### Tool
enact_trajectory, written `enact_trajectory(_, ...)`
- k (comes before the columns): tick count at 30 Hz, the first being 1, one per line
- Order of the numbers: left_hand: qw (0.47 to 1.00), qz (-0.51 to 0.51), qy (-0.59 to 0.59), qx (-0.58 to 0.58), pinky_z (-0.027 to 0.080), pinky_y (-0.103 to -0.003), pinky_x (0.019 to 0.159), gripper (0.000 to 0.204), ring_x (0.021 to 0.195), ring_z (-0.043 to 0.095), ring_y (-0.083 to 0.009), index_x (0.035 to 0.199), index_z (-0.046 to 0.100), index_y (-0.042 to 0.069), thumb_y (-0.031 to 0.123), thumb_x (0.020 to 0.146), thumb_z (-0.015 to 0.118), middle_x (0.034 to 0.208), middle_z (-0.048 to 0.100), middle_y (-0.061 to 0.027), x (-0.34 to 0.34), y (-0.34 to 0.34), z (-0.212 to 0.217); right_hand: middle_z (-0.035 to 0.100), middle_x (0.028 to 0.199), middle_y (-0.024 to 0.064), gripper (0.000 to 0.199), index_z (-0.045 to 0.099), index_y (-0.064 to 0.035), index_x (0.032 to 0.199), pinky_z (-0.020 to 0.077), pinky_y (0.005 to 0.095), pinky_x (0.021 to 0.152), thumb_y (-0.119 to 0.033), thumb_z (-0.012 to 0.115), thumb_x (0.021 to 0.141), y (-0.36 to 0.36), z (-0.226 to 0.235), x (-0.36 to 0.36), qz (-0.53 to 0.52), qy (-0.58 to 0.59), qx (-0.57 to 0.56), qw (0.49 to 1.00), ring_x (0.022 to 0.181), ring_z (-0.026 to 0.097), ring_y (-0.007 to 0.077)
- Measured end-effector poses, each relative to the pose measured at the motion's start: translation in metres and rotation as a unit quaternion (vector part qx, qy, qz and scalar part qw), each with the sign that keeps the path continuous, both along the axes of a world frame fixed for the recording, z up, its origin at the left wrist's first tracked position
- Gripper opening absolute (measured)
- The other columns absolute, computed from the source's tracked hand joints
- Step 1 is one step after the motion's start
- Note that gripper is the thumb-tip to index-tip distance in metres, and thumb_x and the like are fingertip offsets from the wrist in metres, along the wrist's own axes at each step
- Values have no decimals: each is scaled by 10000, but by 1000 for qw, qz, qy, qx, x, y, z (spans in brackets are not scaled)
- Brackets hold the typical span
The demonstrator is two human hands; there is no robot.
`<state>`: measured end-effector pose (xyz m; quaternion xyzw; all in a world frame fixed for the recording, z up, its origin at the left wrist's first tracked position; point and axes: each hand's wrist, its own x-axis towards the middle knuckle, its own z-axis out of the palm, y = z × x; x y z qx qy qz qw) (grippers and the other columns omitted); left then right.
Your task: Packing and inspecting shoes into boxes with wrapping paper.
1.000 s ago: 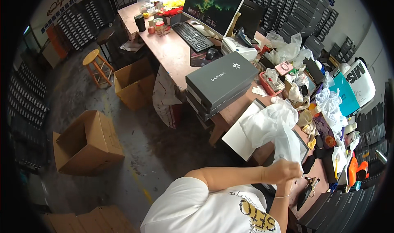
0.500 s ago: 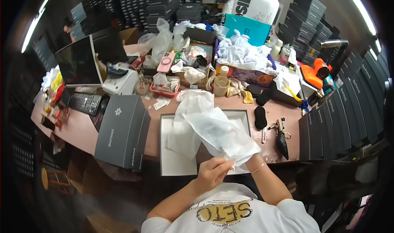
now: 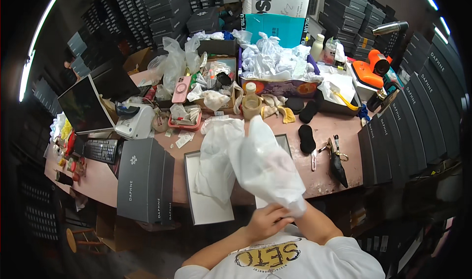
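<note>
A thin white translucent bag (image 3: 250, 144) covers my right hand (image 3: 282, 163), which reaches into it from the open end. A pinkish shape shows faintly through the material, but those fingers cannot be made out. My left hand (image 3: 268, 221) pinches the bag's mouth near my right wrist. Beneath lies an open shallow box part with a pale inside (image 3: 209, 212), partly hidden by the bag. A second white bag or sheet (image 3: 216, 163) lies crumpled across it. To the right, a black pointed shoe (image 3: 337, 167) with a strap rests on the table.
A dark grey shoe box (image 3: 140, 180) stands at the left, with a keyboard (image 3: 100, 150) and monitor (image 3: 86, 104) beyond. Dark boxes (image 3: 393, 146) are stacked at the right. Black pads (image 3: 307, 140), a jar (image 3: 251, 106) and a box of crumpled white paper (image 3: 280, 62) sit farther back.
My right hand has pushed deeper into the bag, whose closed end now points up and away. My left hand has shifted slightly right and nearer me, still at the bag's mouth. The head view has shifted.
</note>
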<state>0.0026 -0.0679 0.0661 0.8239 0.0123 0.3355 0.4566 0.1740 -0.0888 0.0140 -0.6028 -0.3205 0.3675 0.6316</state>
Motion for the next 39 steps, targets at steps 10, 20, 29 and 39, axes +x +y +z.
enact_trajectory(10,679,44,16,-732,408,-347,1004,665,1198,498,-243,1368,354,5,366,892,646,1326,489,-109,2,50,-34,613,1077,114,308,611,-36,1069,455,364,887,-234,668,841,-19,41,-29,46,-81,6,996,1001,575,228)
enact_trajectory(20,840,147,-23,-522,445,-316,902,546,1062,538,-179,1243,462,-58,382,940,574,1159,560,-104,36,95,-12,546,1236,141,507,496,-44,1265,419,379,944,-329,630,868,-34,53,-17,82,-193,-21,978,1119,530,262)
enact_trajectory(29,941,159,-30,-298,375,-341,1003,702,1215,457,-194,1383,311,-44,459,943,526,1345,450,-163,29,55,-26,510,1273,144,573,427,-57,1311,405,380,964,-361,626,868,-26,35,-14,68,-116,9,991,1150,508,264)
enact_trajectory(39,827,-149,381,-386,493,-313,797,366,846,618,-170,1077,576,-12,331,992,481,918,641,-89,18,2,-18,471,1315,148,651,351,-71,1362,389,380,987,-396,622,868,-7,22,0,22,-90,36,995,1185,484,267)
